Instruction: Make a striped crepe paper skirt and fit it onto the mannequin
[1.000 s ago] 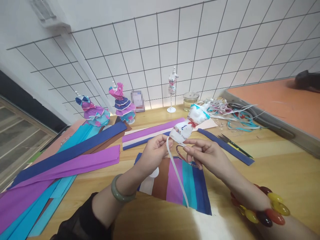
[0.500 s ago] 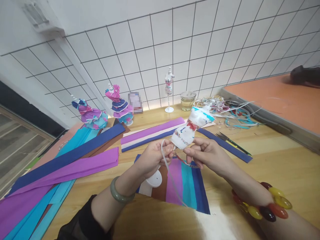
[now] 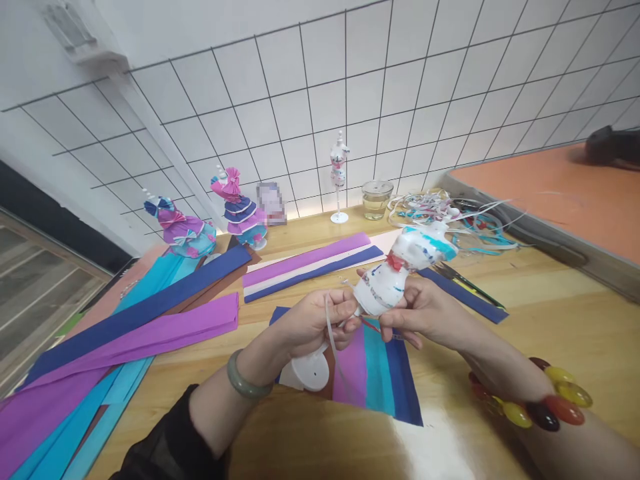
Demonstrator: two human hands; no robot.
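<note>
A small white dress-form mannequin [image 3: 381, 288], daubed with turquoise and red, is tilted with its neck to the upper right. My left hand [image 3: 320, 323] is closed on the stand just under the torso. Its round white base [image 3: 314, 371] shows below that hand. A thin white ribbon [image 3: 329, 323] hangs from my left fingers. Around the lower torso, my right hand [image 3: 430, 313] is closed from the right side; a reddish strip [image 3: 371, 325] shows below its fingers. Beneath both hands lies a sheet of coloured stripes [image 3: 377, 377], partly covered.
Two mannequins in layered dresses [image 3: 186, 230] stand at back left. A bare mannequin [image 3: 339, 167] and a glass of liquid [image 3: 377, 200] are at the back. Tangled ribbons [image 3: 430, 207], scissors [image 3: 473, 285] and a blue strip [image 3: 465, 297] lie right, coloured strips [image 3: 145, 320] left.
The mannequin has moved right and slightly down, tilting further over. My right hand has shifted from beneath it to around its lower torso. More of the white base shows below my left hand.
</note>
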